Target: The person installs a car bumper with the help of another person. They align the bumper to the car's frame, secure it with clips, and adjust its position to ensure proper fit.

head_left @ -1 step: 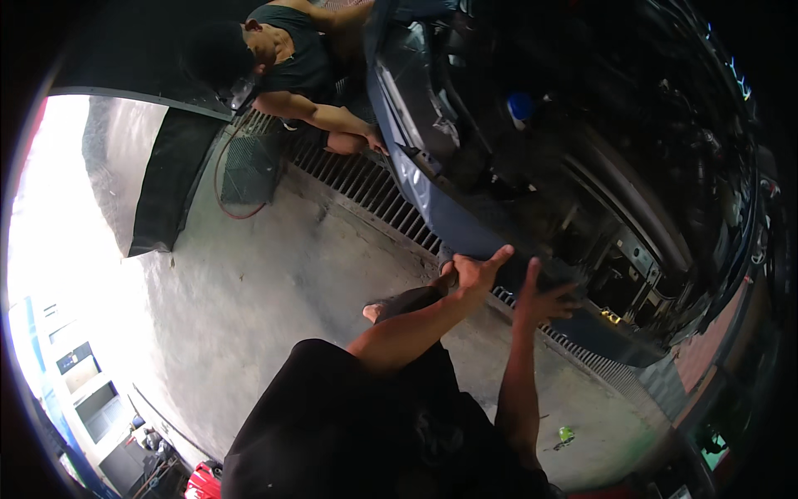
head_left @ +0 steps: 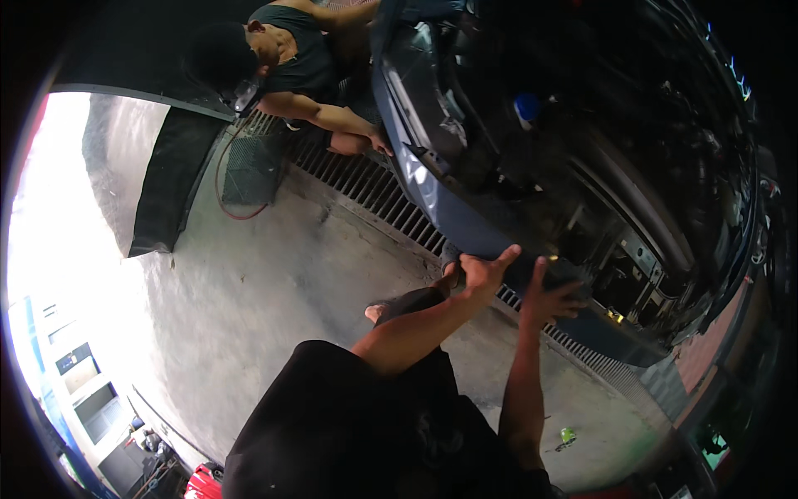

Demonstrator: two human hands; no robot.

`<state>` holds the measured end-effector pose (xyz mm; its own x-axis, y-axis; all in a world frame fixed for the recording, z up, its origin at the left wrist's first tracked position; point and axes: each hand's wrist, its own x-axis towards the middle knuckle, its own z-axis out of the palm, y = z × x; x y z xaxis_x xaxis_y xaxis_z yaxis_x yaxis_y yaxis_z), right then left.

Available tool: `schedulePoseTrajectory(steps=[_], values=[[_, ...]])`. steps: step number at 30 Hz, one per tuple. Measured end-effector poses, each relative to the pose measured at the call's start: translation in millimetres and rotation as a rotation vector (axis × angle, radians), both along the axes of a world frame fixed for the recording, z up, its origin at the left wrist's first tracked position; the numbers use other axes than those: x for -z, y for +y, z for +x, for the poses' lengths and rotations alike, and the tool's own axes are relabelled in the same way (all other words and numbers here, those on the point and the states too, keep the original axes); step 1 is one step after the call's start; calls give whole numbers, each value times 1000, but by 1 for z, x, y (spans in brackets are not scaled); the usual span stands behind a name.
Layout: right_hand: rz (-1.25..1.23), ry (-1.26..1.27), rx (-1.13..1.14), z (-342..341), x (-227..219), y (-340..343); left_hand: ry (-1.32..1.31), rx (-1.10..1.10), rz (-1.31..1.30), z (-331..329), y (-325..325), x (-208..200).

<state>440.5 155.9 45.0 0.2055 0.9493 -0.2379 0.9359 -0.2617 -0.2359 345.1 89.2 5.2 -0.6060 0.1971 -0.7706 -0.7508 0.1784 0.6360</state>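
While both open hands, left hand [head_left: 485, 270] and right hand [head_left: 549, 295], press the loosened dark-blue plastic bumper [head_left: 432, 195], it remains half attached

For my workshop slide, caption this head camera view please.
Left hand and right hand press on a car's blue front bumper; a co-worker crouches nearby.

Small crumpled green packet [head_left: 567, 436] on the concrete floor [head_left: 274, 274] — lower right, no signs or screens discernible
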Motion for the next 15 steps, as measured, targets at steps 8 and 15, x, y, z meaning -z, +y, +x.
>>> schedulePoseTrajectory(steps=[8,15], values=[[76,-26,-100,14,28,19,-48,72,426,-11,-46,6],[158,-46,-149,20,41,19,-176,606,185,-37,-179,18]])
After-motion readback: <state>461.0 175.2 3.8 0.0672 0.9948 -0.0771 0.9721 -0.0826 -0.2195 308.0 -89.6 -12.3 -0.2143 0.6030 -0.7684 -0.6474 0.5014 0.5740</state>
